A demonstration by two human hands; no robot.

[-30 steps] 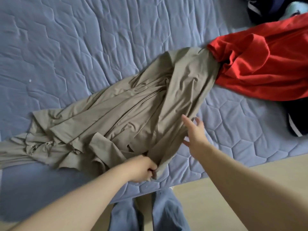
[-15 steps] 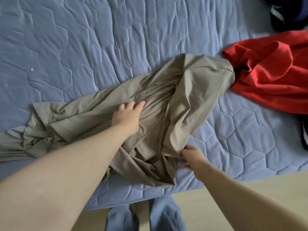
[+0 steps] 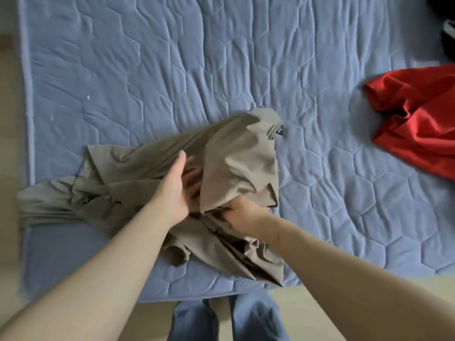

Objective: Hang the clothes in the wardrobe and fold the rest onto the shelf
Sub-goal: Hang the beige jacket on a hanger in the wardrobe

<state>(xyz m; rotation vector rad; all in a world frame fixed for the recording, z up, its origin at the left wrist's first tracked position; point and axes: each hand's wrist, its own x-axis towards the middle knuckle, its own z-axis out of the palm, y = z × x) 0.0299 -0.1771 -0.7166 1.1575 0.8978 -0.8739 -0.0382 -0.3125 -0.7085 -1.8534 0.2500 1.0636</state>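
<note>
A khaki garment (image 3: 236, 153) lies crumpled on the blue quilted mattress (image 3: 221, 57), one end trailing to the left edge. My right hand (image 3: 240, 214) grips a fold of it at the near side and holds that fold raised over the middle. My left hand (image 3: 178, 190) lies flat with straight fingers against the cloth, its fingertips tucked under the raised fold. A red garment (image 3: 418, 124) lies apart at the right edge of the mattress.
A dark garment (image 3: 448, 33) shows at the top right corner. The mattress front edge runs just ahead of my blue-trousered legs (image 3: 231, 321), with pale floor (image 3: 307, 311) below. Bare mattress stretches across the far half.
My right hand has pulled the right end of the khaki garment leftward, folding it over the middle. My left hand slid under that fold. The view shifted left, moving the red garment away.
</note>
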